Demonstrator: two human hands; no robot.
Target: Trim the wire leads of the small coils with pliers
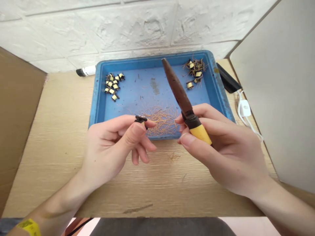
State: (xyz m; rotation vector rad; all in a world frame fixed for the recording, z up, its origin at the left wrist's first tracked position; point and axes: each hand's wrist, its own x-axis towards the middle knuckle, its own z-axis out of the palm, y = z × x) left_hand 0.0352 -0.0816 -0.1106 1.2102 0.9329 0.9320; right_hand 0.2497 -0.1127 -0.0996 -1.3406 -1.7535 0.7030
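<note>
Between the thumb and forefinger of my left hand [110, 144] is a small black and yellow transformer coil [140, 120], partly covered by the fingertips. My right hand [221, 147] is wrapped round long-nosed pliers [183, 98] with a yellow handle. Their dark, rusty jaws point up and away to the left, touching nothing. Both hands are over the front edge of a blue tray [98, 98]. Beneath them in the tray lies a heap of thin copper wire offcuts [162, 121].
Several coils [113, 84] sit at the tray's left; others with long wires [195, 70] are bunched at its right. A white tube with a black cap [86, 71] lies behind. Right of the tray are a black object [228, 78] and a white cord switch [244, 108].
</note>
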